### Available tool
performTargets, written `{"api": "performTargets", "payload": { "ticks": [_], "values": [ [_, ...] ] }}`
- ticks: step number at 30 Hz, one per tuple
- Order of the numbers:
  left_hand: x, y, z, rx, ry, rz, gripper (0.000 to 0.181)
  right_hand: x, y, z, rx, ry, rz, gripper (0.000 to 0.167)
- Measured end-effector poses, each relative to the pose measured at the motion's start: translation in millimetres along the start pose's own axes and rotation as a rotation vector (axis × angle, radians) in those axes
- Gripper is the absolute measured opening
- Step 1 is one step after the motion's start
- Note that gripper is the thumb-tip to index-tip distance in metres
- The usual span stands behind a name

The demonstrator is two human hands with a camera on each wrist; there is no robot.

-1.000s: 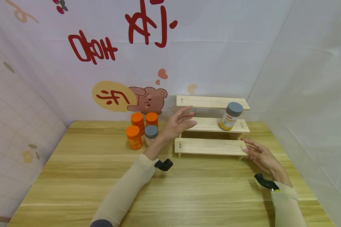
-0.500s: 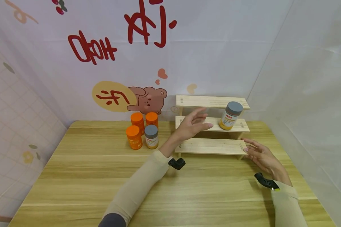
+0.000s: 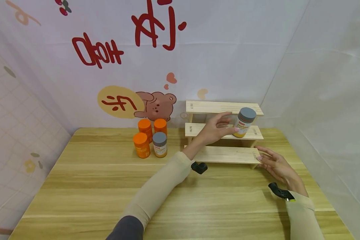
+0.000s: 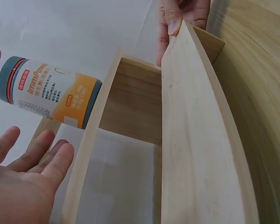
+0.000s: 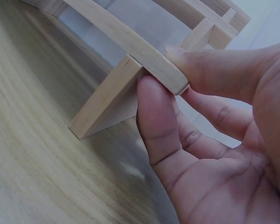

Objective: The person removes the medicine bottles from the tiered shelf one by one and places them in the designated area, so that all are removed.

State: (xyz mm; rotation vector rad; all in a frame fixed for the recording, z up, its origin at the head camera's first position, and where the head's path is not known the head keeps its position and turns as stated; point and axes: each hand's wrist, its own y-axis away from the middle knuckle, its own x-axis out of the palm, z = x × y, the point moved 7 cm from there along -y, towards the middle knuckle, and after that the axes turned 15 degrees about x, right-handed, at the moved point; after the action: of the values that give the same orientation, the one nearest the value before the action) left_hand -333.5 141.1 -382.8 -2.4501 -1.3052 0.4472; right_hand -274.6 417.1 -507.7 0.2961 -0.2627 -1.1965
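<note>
A supplement jar (image 3: 243,122) with a grey lid, white label and yellow base stands upright on the middle step of a three-tier wooden shelf (image 3: 222,154). My left hand (image 3: 213,130) reaches in from the left, fingers spread and thumb low beside the jar. In the left wrist view, the same jar (image 4: 51,91) lies between the fingertips and thumb, with gaps still showing around it. With thumb and fingers, my right hand (image 3: 278,166) pinches the right end of the lowest step; the right wrist view shows that board end (image 5: 170,79) between them.
To the left on the wooden table (image 3: 108,193) stands a group of jars: several orange ones (image 3: 141,146) and one grey-lidded white jar (image 3: 160,145). A printed cloth (image 3: 228,60) hangs behind the shelf, and another cloth side (image 3: 333,116) rises at the right.
My left hand has travelled rightward across the shelf, from its left end up to the jar on the middle step. The right hand has kept its place at the lowest step.
</note>
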Motion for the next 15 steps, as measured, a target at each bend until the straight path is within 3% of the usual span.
{"api": "performTargets", "payload": {
  "ticks": [7,15],
  "values": [
    [10.3,-18.8,6.0,0.027,-0.049,0.001,0.074,0.9,-0.7,1.9,-0.012,0.014,0.015,0.060],
    [22.6,-30.4,13.0,0.008,-0.084,-0.014,0.070,-0.5,1.0,1.2,-0.002,0.042,-0.007,0.060]
  ]
}}
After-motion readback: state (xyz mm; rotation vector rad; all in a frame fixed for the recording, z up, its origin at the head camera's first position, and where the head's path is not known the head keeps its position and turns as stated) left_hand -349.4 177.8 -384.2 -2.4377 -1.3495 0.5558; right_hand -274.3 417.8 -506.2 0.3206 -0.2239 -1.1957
